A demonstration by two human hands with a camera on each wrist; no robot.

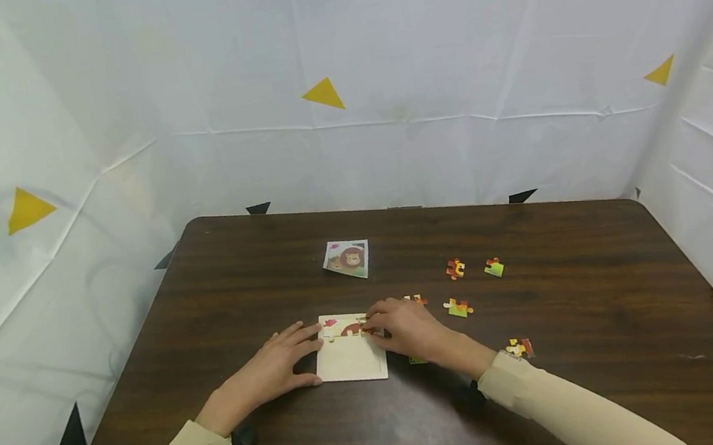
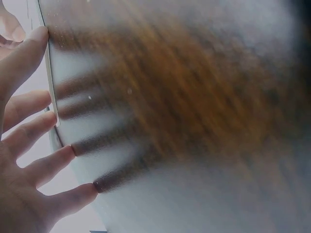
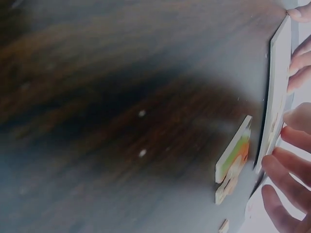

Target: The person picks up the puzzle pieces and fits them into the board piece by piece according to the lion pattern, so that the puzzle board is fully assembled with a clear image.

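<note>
A small white puzzle board (image 1: 351, 364) lies in front of me, with joined picture pieces (image 1: 344, 327) along its far side. My left hand (image 1: 278, 365) rests at the board's left edge, its fingers spread and fairly straight, the thumb by the near corner. In the left wrist view the fingertips (image 2: 36, 124) touch the board's rim and the table. My right hand (image 1: 410, 330) reaches over the board's far right part. Its thumb and fingertips pinch a puzzle piece (image 1: 368, 329), mostly hidden beneath them. Other fingers (image 3: 286, 167) rest at the board's edge in the right wrist view.
A picture card with a lion (image 1: 349, 259) lies beyond the board. Several loose puzzle pieces are scattered to the right, among them one green and orange (image 1: 458, 308), one brown (image 1: 455, 269), one green (image 1: 494, 268) and one yellow and red (image 1: 520, 348). White sheeting (image 1: 416, 161) surrounds the brown table (image 1: 255, 282).
</note>
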